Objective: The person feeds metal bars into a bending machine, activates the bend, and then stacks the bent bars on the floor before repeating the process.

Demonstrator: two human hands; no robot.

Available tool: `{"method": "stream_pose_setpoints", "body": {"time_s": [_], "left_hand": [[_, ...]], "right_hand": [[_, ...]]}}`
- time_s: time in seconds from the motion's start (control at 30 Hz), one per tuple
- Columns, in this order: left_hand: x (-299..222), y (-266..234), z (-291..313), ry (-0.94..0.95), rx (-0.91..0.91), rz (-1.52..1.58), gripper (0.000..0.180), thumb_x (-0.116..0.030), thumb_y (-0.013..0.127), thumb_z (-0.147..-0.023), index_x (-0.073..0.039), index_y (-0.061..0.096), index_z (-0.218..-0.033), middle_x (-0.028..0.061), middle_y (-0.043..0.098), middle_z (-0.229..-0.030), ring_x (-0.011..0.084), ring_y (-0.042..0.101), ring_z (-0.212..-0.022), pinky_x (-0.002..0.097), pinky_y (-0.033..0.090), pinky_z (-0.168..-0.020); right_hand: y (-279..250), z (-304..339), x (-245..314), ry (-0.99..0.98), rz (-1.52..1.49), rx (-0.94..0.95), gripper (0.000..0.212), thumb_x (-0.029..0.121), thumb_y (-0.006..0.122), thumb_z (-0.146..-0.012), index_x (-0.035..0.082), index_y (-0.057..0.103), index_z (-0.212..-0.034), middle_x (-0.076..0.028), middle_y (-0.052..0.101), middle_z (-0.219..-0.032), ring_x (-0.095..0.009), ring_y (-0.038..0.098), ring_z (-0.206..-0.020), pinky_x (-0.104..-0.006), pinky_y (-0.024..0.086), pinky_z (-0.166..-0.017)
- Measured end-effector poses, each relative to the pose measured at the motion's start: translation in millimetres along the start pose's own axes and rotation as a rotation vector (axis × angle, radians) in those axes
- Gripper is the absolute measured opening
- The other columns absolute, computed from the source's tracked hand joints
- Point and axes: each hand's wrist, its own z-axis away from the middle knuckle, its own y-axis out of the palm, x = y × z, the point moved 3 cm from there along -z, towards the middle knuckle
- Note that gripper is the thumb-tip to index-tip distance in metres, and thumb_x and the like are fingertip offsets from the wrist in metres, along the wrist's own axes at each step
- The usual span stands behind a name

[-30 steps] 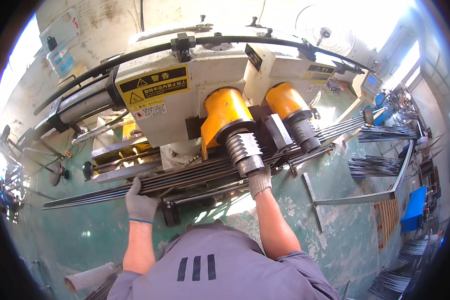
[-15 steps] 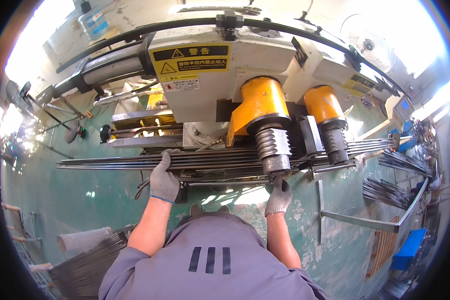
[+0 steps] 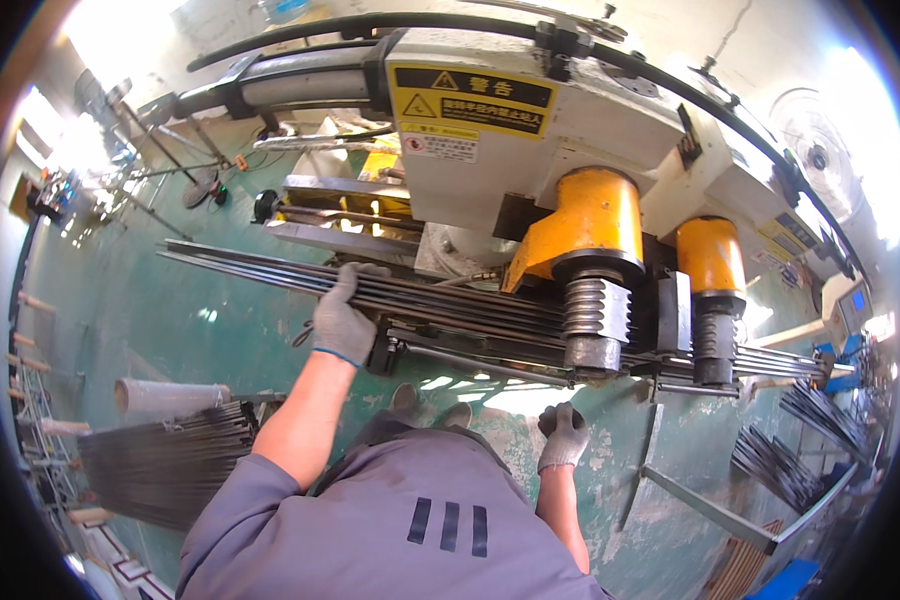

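Bundle of long, dark grey steel rods (image 3: 470,312) lies lengthwise along the near side of the machine, free ends out to the left, the run passing behind the ribbed, bright steel cylinder (image 3: 597,310). Left hand, in a grey knit glove (image 3: 345,318), stays closed around the bundle, fingers over its top. Right hand, likewise gloved (image 3: 564,437), is what has changed: half a second ago just under the cylinder's lower end, now drawn back toward the body, well apart from steel, over the green painted floor (image 3: 120,320). Its fingers curl; cannot tell whether they hold anything small. Hands apart. Meaning, as judged: the left alone now steadies the rods, while the right has finished touching the cylinder for the moment. Above the cylinder, rounded orange metal housing (image 3: 600,215); behind, white boxy machine body (image 3: 530,150). Lower left, dark stack of thin rods (image 3: 170,465).
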Motion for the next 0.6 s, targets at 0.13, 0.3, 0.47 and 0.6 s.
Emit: {"method": "stream_pose_setpoints", "body": {"time_s": [0.13,0.3,0.47,0.6], "left_hand": [[18.6,14.0,16.8,-0.087,0.035,-0.043,0.031,-0.03,0.06,-0.111,-0.002,0.067,-0.121,0.0131,0.074,-0.115,0.0317,0.069,-0.117,0.0503,0.054,-0.109],[-12.2,-11.1,17.6,-0.13,0.103,0.112,0.038,-0.029,0.062,-0.11,-0.002,0.061,-0.136,0.014,0.069,-0.133,0.0333,0.066,-0.128,0.0538,0.052,-0.114],[-116.1,-53.3,-15.2,-0.041,0.029,0.18,0.039,-0.035,0.051,-0.114,-0.001,0.062,-0.132,0.0174,0.071,-0.128,0.0361,0.068,-0.123,0.0539,0.052,-0.111],[-222.9,-153.3,-66.1,0.196,-0.238,0.112,0.032,-0.035,0.052,-0.114,-0.004,0.062,-0.116,0.013,0.071,-0.108,0.0352,0.07,-0.105,0.0564,0.055,-0.102]], "right_hand": [[17.1,-20.3,-15.5,-0.049,0.09,0.133,0.021,0.021,0.071,-0.101,0.0,0.069,-0.098,-0.006,0.069,-0.08,-0.013,0.061,-0.066,-0.0288,0.05,-0.061],[6.2,-37.0,-37.8,0.016,0.01,0.178,0.019,0.019,0.072,-0.104,0.002,0.066,-0.098,-0.005,0.066,-0.079,-0.013,0.058,-0.061,-0.0278,0.046,-0.053],[-116.6,-93.0,-172.7,0.21,-0.15,-0.12,0.016,0.018,0.07,-0.102,0.005,0.064,-0.094,-0.005,0.064,-0.072,-0.015,0.057,-0.054,-0.0296,0.043,-0.046],[-105.3,-5.3,-184.7,0.35,0.422,-0.263,0.014,0.016,0.066,-0.099,0.003,0.066,-0.093,-0.008,0.064,-0.071,-0.021,0.059,-0.056,-0.0386,0.043,-0.048]]}}
